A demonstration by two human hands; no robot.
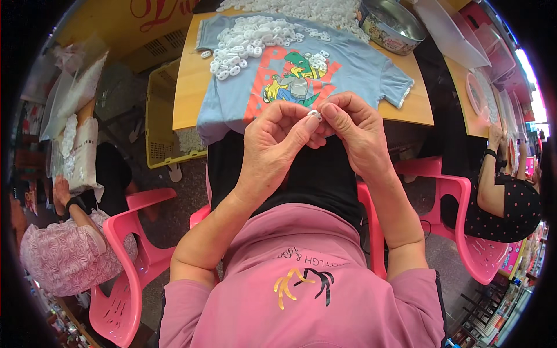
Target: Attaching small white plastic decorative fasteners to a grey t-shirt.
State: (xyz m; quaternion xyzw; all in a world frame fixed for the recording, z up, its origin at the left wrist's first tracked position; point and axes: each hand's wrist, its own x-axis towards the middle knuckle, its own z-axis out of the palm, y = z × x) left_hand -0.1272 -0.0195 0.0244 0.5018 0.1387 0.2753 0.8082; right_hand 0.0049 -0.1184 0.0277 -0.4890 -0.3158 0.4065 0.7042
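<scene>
My left hand (271, 138) and my right hand (357, 129) meet in front of the table's near edge. Between their fingertips they pinch a small white plastic piece (314, 113), mostly covered by the fingers. Just beyond lies a grey-blue T-shirt (362, 72) with a cartoon dinosaur print, spread over the tabletop and hanging over its near edge. On the shirt sits a heap of small white oval plastic pieces (249, 43) with holes in them. A few similar pieces lie on the dinosaur print.
Another white heap (301, 7) covers the table's far side, beside a round metal tin (394, 26). A yellow crate (152, 116) stands at the table's left. Pink plastic chairs (130, 243) flank me. One person (75, 249) works at left, another (505, 206) at right.
</scene>
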